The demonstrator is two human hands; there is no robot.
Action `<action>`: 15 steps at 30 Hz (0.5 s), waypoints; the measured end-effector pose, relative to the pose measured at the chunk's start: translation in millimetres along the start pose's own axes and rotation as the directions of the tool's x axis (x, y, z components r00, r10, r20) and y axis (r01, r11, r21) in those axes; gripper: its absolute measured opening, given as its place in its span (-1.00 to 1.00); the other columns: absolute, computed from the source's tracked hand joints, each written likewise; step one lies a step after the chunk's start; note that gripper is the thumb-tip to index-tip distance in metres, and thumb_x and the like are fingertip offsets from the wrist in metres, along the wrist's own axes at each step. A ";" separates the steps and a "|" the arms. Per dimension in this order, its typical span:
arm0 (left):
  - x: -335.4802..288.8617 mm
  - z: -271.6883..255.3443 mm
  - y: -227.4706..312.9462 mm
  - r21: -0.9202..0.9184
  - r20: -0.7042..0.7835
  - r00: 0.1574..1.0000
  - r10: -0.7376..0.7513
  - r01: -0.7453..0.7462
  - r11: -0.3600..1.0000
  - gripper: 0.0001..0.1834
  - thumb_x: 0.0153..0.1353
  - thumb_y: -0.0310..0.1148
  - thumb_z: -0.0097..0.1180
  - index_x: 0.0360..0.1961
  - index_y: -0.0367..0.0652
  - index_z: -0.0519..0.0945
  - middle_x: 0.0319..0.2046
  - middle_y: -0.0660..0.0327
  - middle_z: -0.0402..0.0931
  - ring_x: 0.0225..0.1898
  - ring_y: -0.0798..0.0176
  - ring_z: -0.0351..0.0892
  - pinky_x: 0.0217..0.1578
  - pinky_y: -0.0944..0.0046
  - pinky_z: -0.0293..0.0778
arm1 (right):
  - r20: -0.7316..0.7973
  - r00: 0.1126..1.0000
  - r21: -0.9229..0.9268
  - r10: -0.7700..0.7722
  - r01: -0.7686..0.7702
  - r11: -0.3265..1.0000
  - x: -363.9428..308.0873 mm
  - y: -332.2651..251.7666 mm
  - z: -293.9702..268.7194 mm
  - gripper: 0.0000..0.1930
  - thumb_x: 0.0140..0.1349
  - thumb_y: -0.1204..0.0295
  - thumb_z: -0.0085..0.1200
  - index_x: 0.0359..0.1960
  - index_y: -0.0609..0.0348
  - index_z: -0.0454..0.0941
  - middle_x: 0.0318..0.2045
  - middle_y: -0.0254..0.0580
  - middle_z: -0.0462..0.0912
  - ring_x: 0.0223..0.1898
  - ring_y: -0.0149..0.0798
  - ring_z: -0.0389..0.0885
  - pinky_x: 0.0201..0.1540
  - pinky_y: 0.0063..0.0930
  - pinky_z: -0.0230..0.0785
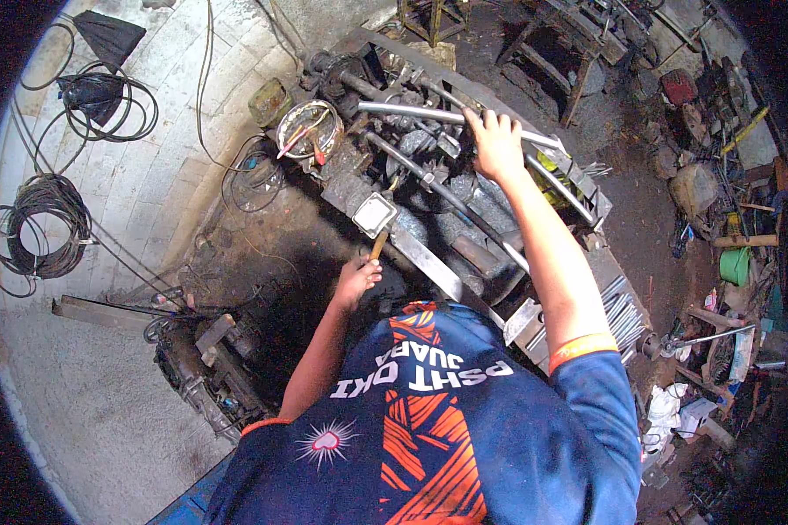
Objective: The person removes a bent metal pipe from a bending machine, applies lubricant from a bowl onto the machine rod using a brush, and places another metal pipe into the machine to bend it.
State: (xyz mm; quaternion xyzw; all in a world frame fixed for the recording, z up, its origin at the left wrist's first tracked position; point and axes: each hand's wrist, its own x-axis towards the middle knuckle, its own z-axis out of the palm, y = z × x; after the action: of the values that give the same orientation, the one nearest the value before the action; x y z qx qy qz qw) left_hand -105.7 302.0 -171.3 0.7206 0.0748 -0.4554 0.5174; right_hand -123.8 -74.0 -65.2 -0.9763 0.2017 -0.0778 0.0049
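My left hand (359,278) is closed around a yellow-brown handle (379,246) at the near side of a greasy metal machine (337,185). Just beyond that handle is a square, pale plate with a dark rim (376,215); whether the two are joined, I cannot tell. My right arm reaches forward over the machine. At its far side my right hand (496,144) has its fingers bent over a long, shiny metal rod (411,111), which runs crosswise. A darker bar (438,188) slants across the machine between my hands.
A round tin (310,129) with brushes or sticks in it stands at the machine's left end. Several thin metal rods (620,317) lie at its right end. Coiled black cable (42,226) rests on the left floor. Scrap and a green bucket (735,266) line the right.
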 end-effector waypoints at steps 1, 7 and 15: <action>-1.4 1.0 1.9 0.001 0.002 1.000 0.006 -0.006 1.000 -0.63 0.23 -0.20 0.13 -0.02 -0.18 0.46 -0.29 0.26 0.60 -0.36 0.39 0.60 -0.39 0.44 0.46 | -0.006 1.000 -0.003 -0.008 0.008 1.000 -0.7 2.0 2.3 -0.07 -0.21 0.46 0.31 0.31 -0.20 0.15 0.02 -0.09 0.39 0.06 0.01 0.34 0.17 0.03 0.13; -1.2 3.0 4.1 -0.016 0.000 1.000 0.019 -0.019 1.000 -0.62 0.23 -0.17 0.13 -0.04 -0.20 0.46 -0.29 0.24 0.60 -0.38 0.39 0.59 -0.37 0.44 0.46 | -0.021 1.000 -0.015 0.005 -0.006 1.000 0.2 4.0 7.7 -0.11 -0.17 0.50 0.25 0.31 -0.20 0.17 0.03 -0.08 0.37 0.08 0.01 0.33 0.18 0.05 0.13; -1.5 11.8 0.5 -0.031 -0.088 0.993 0.078 -0.081 0.996 -0.62 0.26 -0.15 0.09 -0.06 -0.22 0.47 -0.33 0.22 0.60 -0.43 0.40 0.56 -0.41 0.44 0.47 | 0.162 0.987 0.042 0.009 -0.016 0.999 15.8 8.9 -11.3 -0.34 0.06 0.23 0.16 0.26 -0.22 0.23 0.07 -0.08 0.40 0.12 0.03 0.35 0.18 0.12 0.13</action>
State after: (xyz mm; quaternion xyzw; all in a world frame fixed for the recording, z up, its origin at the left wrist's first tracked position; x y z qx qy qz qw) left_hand -113.1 292.7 -170.4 0.7332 0.0762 -0.4012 0.5437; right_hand -114.7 -88.1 -52.0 -0.9778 0.2050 -0.0027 0.0425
